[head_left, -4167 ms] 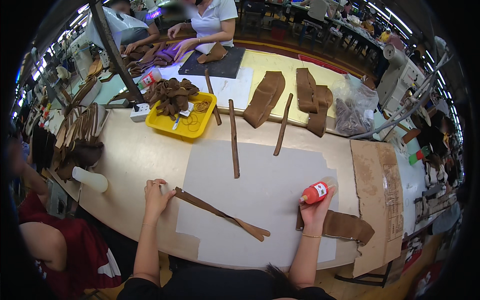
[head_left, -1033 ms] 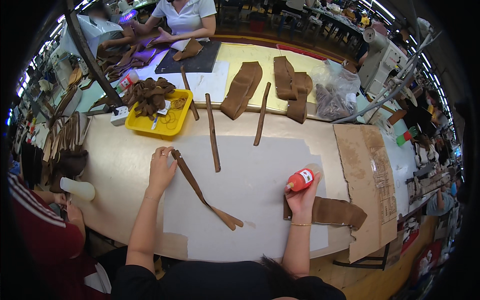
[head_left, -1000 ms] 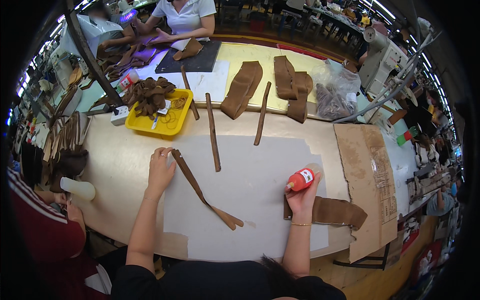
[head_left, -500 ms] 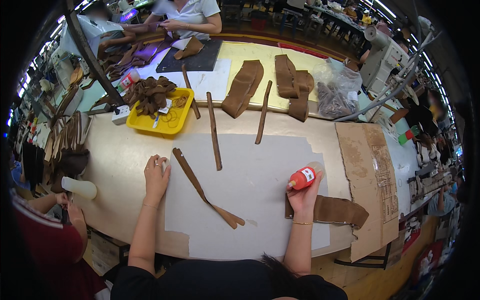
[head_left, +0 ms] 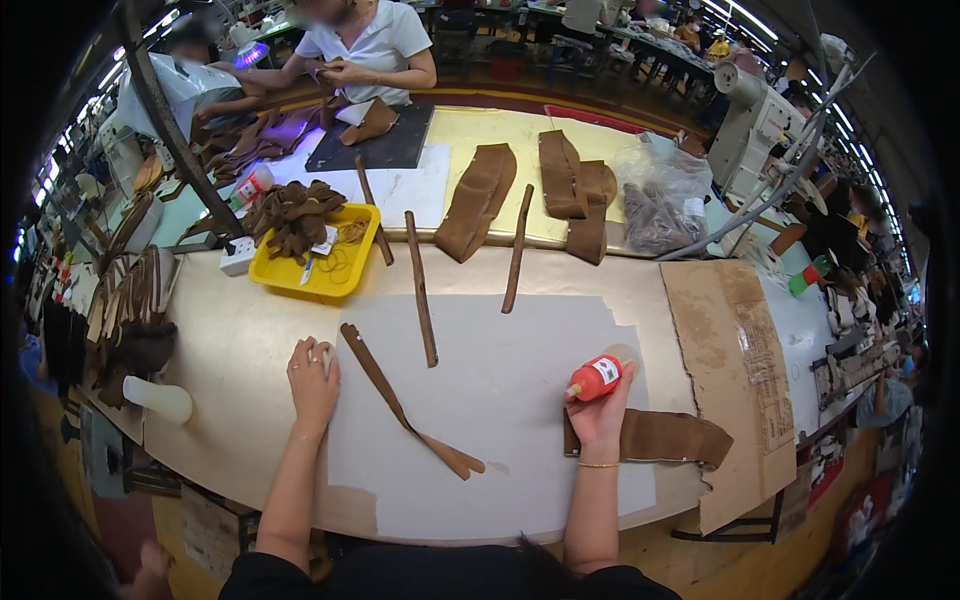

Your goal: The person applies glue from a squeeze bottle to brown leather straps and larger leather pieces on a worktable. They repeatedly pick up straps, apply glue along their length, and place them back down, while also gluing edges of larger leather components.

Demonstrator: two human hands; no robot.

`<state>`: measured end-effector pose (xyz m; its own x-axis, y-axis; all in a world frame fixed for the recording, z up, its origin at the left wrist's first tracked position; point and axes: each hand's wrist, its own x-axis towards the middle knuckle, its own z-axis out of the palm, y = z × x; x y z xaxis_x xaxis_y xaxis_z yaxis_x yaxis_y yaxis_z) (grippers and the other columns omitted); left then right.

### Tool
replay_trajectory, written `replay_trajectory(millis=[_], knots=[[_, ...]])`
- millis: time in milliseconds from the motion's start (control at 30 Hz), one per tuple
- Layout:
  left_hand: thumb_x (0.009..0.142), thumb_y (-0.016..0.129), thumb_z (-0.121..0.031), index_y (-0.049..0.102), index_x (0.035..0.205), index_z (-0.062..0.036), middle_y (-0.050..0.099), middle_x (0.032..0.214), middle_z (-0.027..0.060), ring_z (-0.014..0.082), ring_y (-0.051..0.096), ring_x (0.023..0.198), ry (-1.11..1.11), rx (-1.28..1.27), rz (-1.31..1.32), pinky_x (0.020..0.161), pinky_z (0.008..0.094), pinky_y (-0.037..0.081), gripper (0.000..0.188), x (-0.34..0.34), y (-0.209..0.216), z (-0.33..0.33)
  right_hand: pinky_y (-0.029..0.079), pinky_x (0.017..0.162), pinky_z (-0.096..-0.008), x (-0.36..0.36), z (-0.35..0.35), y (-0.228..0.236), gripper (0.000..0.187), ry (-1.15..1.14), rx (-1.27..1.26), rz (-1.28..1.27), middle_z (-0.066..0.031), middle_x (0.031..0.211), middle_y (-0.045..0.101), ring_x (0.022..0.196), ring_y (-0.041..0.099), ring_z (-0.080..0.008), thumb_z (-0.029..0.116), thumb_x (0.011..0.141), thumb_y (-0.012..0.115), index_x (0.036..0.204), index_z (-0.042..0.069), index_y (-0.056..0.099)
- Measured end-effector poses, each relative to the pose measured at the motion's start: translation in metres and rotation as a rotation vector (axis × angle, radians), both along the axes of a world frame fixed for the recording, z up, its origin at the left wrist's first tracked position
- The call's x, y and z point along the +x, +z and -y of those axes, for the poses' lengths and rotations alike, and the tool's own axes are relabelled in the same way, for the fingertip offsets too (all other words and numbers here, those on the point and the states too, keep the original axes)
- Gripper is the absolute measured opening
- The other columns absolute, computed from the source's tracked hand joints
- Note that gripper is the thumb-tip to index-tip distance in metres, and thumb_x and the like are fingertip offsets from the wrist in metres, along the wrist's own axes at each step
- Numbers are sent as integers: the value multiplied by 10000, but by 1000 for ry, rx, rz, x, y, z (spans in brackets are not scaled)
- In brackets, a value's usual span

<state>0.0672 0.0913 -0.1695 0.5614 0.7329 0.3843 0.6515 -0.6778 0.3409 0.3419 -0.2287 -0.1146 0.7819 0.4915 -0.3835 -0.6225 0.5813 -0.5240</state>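
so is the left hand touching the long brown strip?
No: the left hand rests on the paper sheet, apart from the strip.

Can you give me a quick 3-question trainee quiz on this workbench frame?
1. True or false: the right hand holds a red squeeze bottle.
2. What lies nearest the left hand? A) yellow tray B) long brown leather strip C) cardboard sheet
3. Fill in: under the right hand lies a brown ___ piece.

Key: 1 true; 2 B; 3 leather.
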Motion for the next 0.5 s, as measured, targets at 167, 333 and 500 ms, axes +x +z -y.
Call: replay_trajectory(millis=[167, 333, 500], knots=[[864, 593, -153, 563, 1129, -58, 475, 1261, 160, 350, 407, 1244, 5, 14, 5, 1029, 453, 312, 283, 1, -1, 0, 492, 548, -329, -4, -4, 6, 567, -23, -38, 11, -46, 825, 592, 693, 572, -208, 674, 862, 470, 989, 128, 553], [860, 597, -154, 566, 1125, -59, 483, 1256, 157, 349, 412, 1239, 13, 24, -1, 1032, 452, 314, 283, 1, 1, -1, 493, 564, -364, 0, -1, -1, 562, -10, 1, 8, -53, 864, 582, 723, 563, -219, 659, 880, 453, 1037, 124, 518], [854, 605, -156, 568, 1124, -63, 487, 1254, 154, 345, 418, 1234, 10, 54, 16, 1033, 449, 317, 288, 3, -2, -2, 491, 570, -378, 3, -4, 0, 550, -37, -15, -13, -59, 868, 576, 720, 554, -223, 645, 888, 454, 1060, 125, 501]])
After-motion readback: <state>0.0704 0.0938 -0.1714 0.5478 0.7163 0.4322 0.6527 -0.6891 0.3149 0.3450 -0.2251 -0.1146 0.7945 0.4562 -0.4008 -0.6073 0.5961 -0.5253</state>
